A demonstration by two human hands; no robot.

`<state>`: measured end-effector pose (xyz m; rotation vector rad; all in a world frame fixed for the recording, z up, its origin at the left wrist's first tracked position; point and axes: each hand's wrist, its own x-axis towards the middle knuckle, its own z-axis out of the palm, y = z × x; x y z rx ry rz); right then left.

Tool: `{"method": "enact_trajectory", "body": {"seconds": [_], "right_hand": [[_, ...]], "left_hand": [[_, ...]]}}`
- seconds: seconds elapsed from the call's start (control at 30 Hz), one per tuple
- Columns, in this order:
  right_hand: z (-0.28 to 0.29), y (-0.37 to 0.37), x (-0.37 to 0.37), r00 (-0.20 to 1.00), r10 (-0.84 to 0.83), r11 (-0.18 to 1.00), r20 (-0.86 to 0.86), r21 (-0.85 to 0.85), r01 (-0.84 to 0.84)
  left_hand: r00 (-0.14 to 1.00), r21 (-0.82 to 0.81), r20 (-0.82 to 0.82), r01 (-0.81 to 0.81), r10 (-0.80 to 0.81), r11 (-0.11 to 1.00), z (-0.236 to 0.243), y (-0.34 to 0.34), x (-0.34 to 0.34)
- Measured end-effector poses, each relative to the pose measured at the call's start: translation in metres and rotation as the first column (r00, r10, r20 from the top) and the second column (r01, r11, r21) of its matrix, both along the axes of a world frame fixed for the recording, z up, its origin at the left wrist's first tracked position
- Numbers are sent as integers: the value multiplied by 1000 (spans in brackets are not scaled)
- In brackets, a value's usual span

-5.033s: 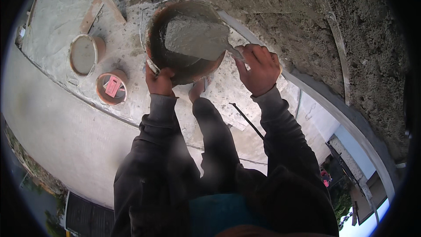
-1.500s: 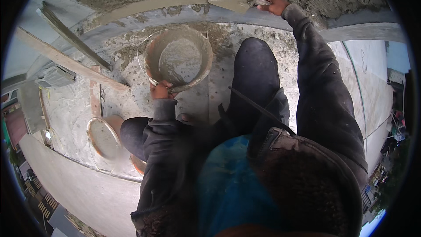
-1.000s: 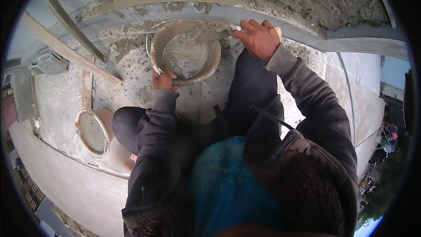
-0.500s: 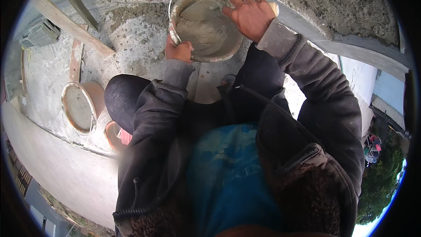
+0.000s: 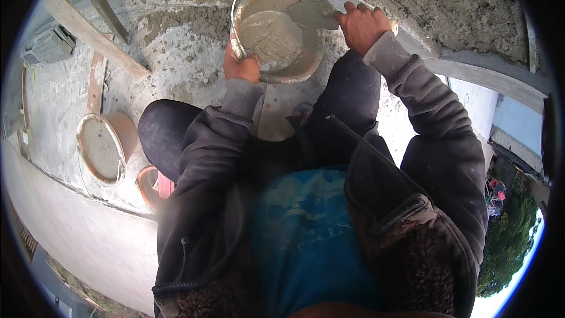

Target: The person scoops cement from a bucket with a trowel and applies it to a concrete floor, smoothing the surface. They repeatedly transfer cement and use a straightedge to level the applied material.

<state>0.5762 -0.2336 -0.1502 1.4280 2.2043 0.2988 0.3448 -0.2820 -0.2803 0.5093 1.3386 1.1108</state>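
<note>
Between my knees and the wall stands a bucket point(image 5: 306, 69) with wet grey mortar point(image 5: 272, 38) inside. My left hand point(image 5: 242, 66) is closed on the near left part of its rim, beside the wire handle point(image 5: 233, 23). In my right hand point(image 5: 362, 26) is a trowel point(image 5: 312, 14), gripped by its pale handle, whose end sticks out past the fist. The mortar-smeared blade lies over the bucket's right far side, above the mortar. The blade's underside is hidden.
To my left stand a second bucket point(image 5: 125, 131) and a smaller orange bucket point(image 5: 146, 187). Wooden props point(image 5: 88, 29) lean at the upper left, near grey blocks point(image 5: 48, 47). Ahead runs a low wall ledge point(image 5: 412, 38) with rough mortar point(image 5: 453, 6) behind it. Mortar crumbs litter the floor.
My right hand has moved right, drawing the trowel blade up out of the mortar so that it now shows over the rim. The left hand keeps its hold on the bucket.
</note>
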Motion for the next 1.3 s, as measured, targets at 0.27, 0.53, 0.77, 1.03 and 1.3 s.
{"method": "enact_trajectory", "body": {"seconds": [0.27, 0.53, 0.77, 1.03, 1.3], "right_hand": [[-23, -10, -28, 990, -68, 997, -125, -52, 62], [-9, -13, -18, 949, -187, 980, -254, -118, 161], [-9, -32, -17, 882, -220, 964, -417, -230, 131], [-21, -42, -16, 916, -190, 976, -352, -173, 136], [12, -40, 48, 897, -314, 949, -310, -119, 291]], "left_hand": [[999, 48, -39, 36, -34, 998, -8, -3, 7], [982, -38, -147, 115, -119, 993, 18, -5, 10], [995, 40, -56, 84, -82, 996, -9, -8, 7], [994, 143, -67, 99, -91, 985, -1, -8, 13], [991, 177, -107, 100, -82, 979, 24, -11, 17]]}}
